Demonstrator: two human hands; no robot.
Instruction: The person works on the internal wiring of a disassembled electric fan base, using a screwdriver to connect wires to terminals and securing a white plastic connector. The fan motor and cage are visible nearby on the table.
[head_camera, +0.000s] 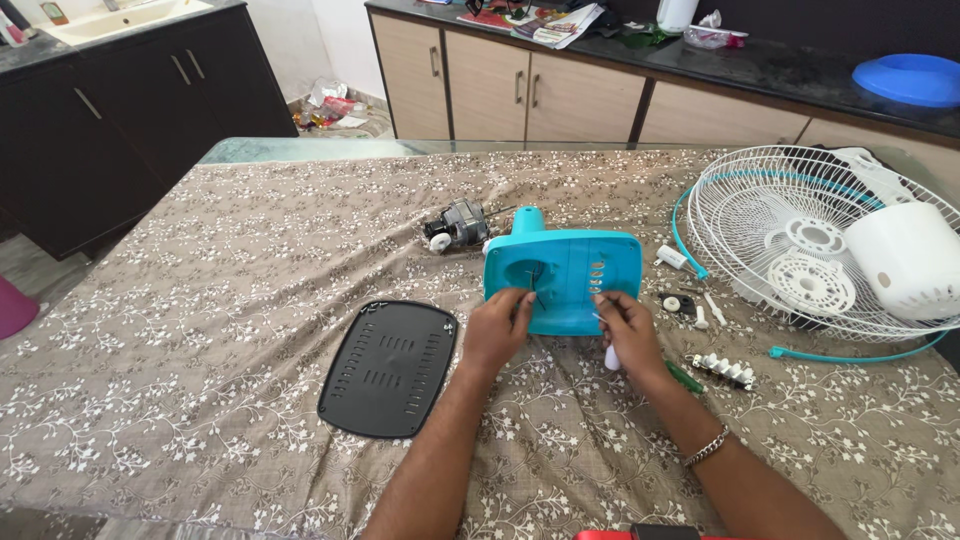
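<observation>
On the bench (200, 330), the fan base (565, 275) lies mid-table. The motor (455, 225) sits just behind it, the cover plate (388, 367) to its left, the grille (790, 240) well right, the switch block (722, 370) between.

My left hand (497, 330) and right hand (628, 335) cover the near edge of the teal base (563, 275), the white tool (611, 357) in my right fist shows only its end, and the fan guard (820, 240) and blue bowl (912, 78) run off the right edge.
</observation>
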